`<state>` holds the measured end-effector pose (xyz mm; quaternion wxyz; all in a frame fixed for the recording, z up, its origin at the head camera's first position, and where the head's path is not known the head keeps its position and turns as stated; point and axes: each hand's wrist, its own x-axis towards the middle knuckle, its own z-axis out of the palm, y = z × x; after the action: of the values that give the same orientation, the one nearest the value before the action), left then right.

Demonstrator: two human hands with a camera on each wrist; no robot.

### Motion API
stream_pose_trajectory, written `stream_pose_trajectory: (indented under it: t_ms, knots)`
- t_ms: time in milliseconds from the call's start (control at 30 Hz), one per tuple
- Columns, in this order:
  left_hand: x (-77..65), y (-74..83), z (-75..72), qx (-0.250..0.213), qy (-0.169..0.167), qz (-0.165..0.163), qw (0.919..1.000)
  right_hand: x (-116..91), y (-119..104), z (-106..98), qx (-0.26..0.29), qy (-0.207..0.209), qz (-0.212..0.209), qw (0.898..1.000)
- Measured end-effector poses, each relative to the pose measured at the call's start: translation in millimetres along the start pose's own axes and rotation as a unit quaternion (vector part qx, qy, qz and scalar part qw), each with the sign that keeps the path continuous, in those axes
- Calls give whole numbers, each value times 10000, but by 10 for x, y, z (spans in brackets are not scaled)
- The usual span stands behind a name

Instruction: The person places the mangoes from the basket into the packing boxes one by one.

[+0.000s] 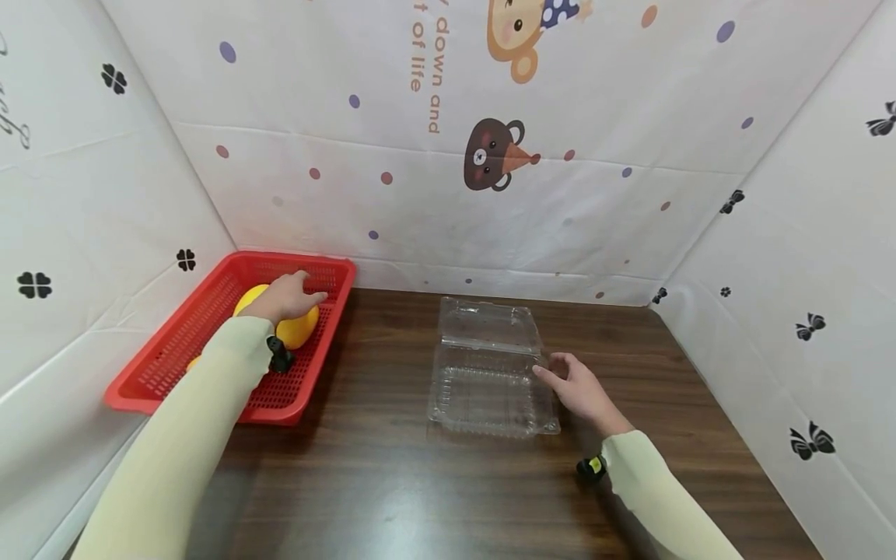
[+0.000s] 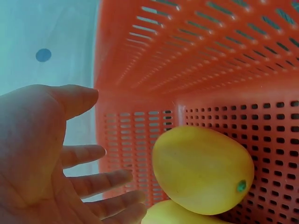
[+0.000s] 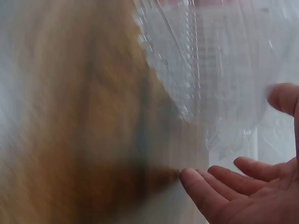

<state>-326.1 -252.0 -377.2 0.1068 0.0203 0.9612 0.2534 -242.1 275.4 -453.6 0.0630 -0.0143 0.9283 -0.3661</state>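
Observation:
My left hand [image 1: 283,297] hovers over the red plastic basket [image 1: 269,416] at the left, fingers spread and holding nothing. Below it are yellow fruits, one [image 1: 299,330] under the palm and another [image 1: 248,299] partly behind the wrist. In the left wrist view, a smooth yellow fruit [image 2: 201,163] with a small green stem spot leans on a second one [image 2: 175,215], beyond the fingertips. A clear plastic clamshell box [image 1: 486,393] lies unfolded on the table. Beside its right edge is my right hand [image 1: 582,389], fingers loosely extended, thumb over the rim, gripping nothing.
A dark wooden table [image 1: 364,474] runs beneath everything. White printed sheets [image 1: 420,202] wall it in at the back and both sides. The basket sits against the left sheet, and my left sleeve [image 1: 189,412] covers part of it and another yellow item.

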Motion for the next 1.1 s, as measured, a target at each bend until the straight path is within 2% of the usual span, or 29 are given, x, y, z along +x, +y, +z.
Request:
stream_pose_trajectory:
  t_ms: [200,333,600,800,967,1100]
  knots:
    - [10,-83,16,148,-102,-128,9998,-43,17,83,398,73,16,9992]
    - [-14,-93,28,244,-96,-139,9996,-60,1,86,515,108,8,9986]
    - [-52,-95,54,290,-222,-401,9985,-115,-37,56,699,0,-42,9975]
    - [-97,-101,55,205,-295,-525,9980,-146,-65,63,1226,-115,102,9923]
    - [-124,-110,53,320,-366,-519,9975,-163,-72,76,1609,-196,192,9866]
    - [-112,-131,58,364,-410,-531,9971,-170,-62,86,1736,-258,253,9841]
